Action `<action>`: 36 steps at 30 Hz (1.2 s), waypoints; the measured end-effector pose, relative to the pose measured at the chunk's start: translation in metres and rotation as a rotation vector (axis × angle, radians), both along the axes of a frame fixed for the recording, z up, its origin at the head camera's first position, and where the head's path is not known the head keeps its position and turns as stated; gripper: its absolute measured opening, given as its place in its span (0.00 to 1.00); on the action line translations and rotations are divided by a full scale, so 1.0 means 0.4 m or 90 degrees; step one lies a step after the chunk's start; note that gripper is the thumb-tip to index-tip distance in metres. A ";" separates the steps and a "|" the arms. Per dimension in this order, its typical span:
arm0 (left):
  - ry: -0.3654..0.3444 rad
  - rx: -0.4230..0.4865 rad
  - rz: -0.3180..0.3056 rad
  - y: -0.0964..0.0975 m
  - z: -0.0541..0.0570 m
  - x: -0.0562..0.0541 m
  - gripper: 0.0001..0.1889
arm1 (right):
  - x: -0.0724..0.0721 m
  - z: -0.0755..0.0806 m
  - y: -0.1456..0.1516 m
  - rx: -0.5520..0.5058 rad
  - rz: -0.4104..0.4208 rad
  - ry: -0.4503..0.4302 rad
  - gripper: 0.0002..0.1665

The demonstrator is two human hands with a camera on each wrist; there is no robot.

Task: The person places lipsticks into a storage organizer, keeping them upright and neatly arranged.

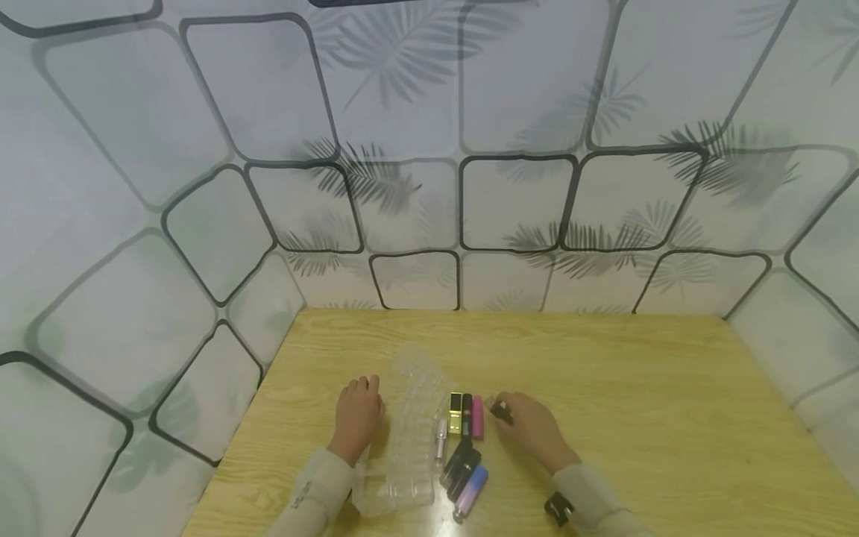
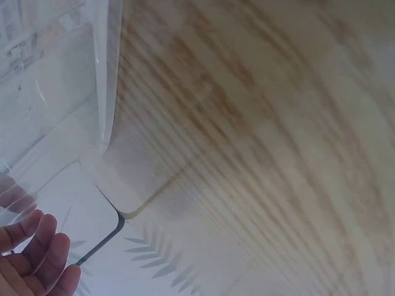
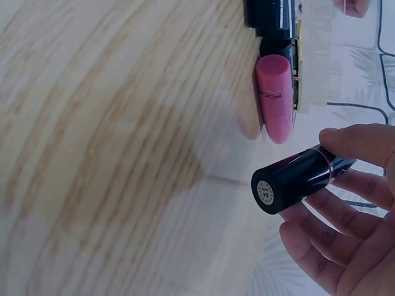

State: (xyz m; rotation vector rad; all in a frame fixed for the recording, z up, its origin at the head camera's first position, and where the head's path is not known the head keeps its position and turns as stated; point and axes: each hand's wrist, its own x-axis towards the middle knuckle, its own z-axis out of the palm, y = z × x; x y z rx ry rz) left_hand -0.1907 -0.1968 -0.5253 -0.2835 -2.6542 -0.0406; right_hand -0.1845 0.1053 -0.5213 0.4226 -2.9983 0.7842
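My right hand (image 1: 533, 429) pinches a black lipstick tube (image 3: 293, 185) between thumb and fingers, its round labelled end pointing away from the palm. Just left of it, a pink tube (image 1: 478, 418) lies beside a black tube (image 1: 467, 414) and a gold-and-black lipstick (image 1: 455, 412). A clear plastic organizer (image 1: 411, 488) with several compartments is left of these cosmetics. By the organizer's left side is my left hand (image 1: 359, 418), fingers loosely bent. In the left wrist view, those fingers (image 2: 54, 256) show near the organizer's clear wall (image 2: 106, 80) with nothing held.
Nearer the front lie a slim pale tube (image 1: 440, 440), dark tubes (image 1: 463, 477) and a blue-and-purple tube (image 1: 472, 492). A small black object (image 1: 558, 509) is beside the right sleeve. Patterned walls (image 1: 416, 280) enclose the wooden table (image 1: 644, 403) at the back and sides.
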 end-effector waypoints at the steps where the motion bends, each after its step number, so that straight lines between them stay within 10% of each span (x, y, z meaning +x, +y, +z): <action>1: 0.001 0.006 0.000 0.000 0.001 0.001 0.09 | 0.001 0.002 0.000 -0.004 0.000 0.000 0.16; 36: 0.016 0.111 0.000 0.003 -0.014 -0.002 0.08 | 0.004 0.057 0.003 -0.084 0.047 0.165 0.20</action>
